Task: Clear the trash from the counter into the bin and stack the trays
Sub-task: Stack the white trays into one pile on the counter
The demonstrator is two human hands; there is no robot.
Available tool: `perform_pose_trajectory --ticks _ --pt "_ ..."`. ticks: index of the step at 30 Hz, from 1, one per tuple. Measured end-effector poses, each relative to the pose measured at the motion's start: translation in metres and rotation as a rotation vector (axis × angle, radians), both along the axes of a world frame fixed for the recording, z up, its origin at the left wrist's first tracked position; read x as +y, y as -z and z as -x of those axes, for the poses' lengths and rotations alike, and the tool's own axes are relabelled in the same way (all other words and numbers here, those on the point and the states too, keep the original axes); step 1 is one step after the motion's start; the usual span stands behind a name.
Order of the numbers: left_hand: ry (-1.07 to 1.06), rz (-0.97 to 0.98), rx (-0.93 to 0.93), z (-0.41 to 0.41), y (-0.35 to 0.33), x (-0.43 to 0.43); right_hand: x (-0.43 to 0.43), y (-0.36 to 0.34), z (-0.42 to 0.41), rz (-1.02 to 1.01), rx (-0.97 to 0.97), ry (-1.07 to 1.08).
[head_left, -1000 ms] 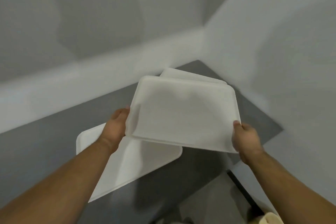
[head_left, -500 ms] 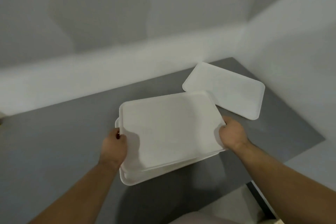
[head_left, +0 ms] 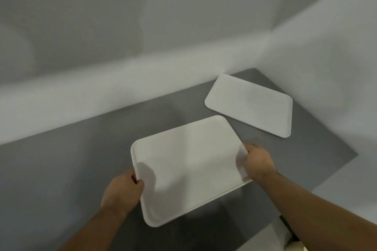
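A white tray [head_left: 187, 167] lies flat in the middle of the grey counter [head_left: 61, 169], seated on another white tray that it hides completely. My left hand [head_left: 122, 193] grips its near left edge, fingers curled over the rim. My right hand [head_left: 258, 161] holds the right edge of the same tray. A third white tray [head_left: 251, 104] rests by itself on the counter at the far right corner, apart from both hands.
White walls [head_left: 183, 16] close the counter at the back and on the right. The counter's front edge runs along the lower right, with pale floor and a dark strip [head_left: 287, 228] below it.
The tray in my hands came down from a raised tilt onto the tray lying on the counter and now covers it squarely. The camera view shifted left.
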State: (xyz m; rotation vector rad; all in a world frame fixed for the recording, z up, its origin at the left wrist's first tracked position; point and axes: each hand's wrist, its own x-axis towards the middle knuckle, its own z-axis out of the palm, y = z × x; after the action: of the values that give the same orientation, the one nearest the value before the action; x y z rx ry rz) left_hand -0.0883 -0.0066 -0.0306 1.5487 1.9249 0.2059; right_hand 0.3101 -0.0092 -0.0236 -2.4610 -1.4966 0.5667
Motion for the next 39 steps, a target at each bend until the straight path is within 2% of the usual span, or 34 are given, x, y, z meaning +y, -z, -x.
perform_pose_trajectory --ticks 3,9,18,23,26,28,33,39 --pt "-0.005 0.009 -0.027 -0.001 0.002 0.0 0.002 0.002 -0.001 0.002 -0.022 -0.019" --pt "-0.05 0.039 -0.083 -0.002 0.006 0.009 0.011 0.001 0.001 0.047 0.068 0.04" --pt "-0.078 0.078 -0.133 -0.006 0.013 0.016 0.019 0.001 -0.004 0.079 0.05 0.028" --pt "-0.138 0.059 -0.05 -0.016 0.001 0.018 0.01 0.009 -0.015 0.068 0.162 0.021" --pt "-0.125 -0.091 0.064 -0.035 -0.007 0.023 0.004 0.011 -0.031 0.003 0.314 0.075" --pt "-0.062 -0.161 0.065 -0.053 -0.013 0.031 0.005 0.012 -0.05 -0.056 0.357 0.138" --pt "0.04 -0.213 -0.059 -0.103 -0.028 0.053 0.016 0.011 -0.122 -0.215 0.339 0.435" --pt "0.167 -0.288 -0.097 -0.163 -0.048 0.083 0.043 0.009 -0.206 -0.152 0.28 0.555"
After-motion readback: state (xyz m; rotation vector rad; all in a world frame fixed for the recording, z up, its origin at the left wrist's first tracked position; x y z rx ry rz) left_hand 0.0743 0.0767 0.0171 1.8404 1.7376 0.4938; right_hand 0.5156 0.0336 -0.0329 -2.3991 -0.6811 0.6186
